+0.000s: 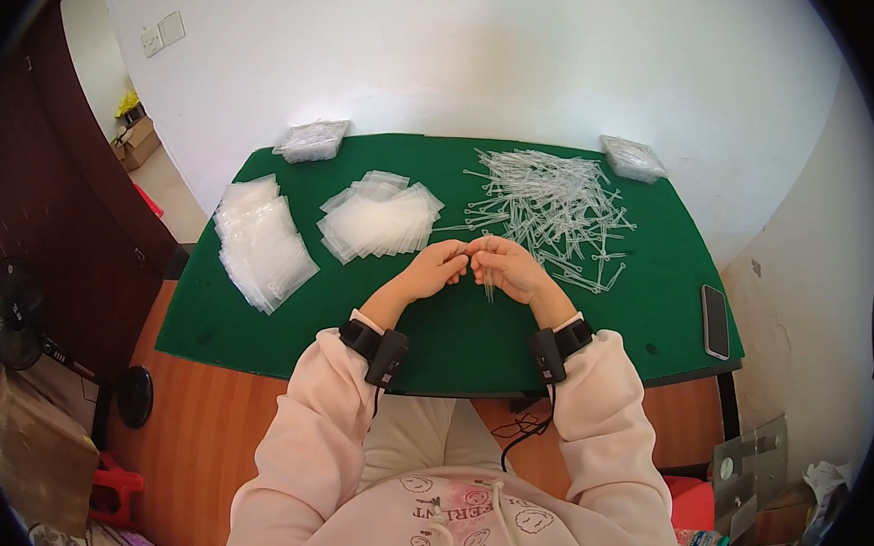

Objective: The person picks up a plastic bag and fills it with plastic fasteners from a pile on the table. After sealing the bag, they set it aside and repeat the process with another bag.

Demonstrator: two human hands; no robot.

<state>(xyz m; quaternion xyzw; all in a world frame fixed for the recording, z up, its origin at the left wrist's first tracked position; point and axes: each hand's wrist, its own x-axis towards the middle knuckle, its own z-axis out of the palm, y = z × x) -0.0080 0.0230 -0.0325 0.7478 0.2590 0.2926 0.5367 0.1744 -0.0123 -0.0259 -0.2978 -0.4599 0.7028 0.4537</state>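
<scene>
My right hand (507, 265) is closed round a few thin clear plastic sticks (490, 288), whose ends point down out of the fingers. Fingertip to fingertip with it, my left hand (437, 267) is closed in a pinch; what lies between its fingers is too small to make out. Just beyond the right hand spreads a large loose pile of clear plastic sticks with looped ends (551, 205). A fanned stack of clear zip bags (380, 220) lies beyond and left of my left hand. Farther left is a second stack of clear bags (262, 242).
The green-covered table (644, 326) carries a phone (714, 321) at its right edge. Two filled clear packs, a left pack (312, 140) and a right pack (634, 159), stand at the back by the wall. A black fan (16, 312) is at the left.
</scene>
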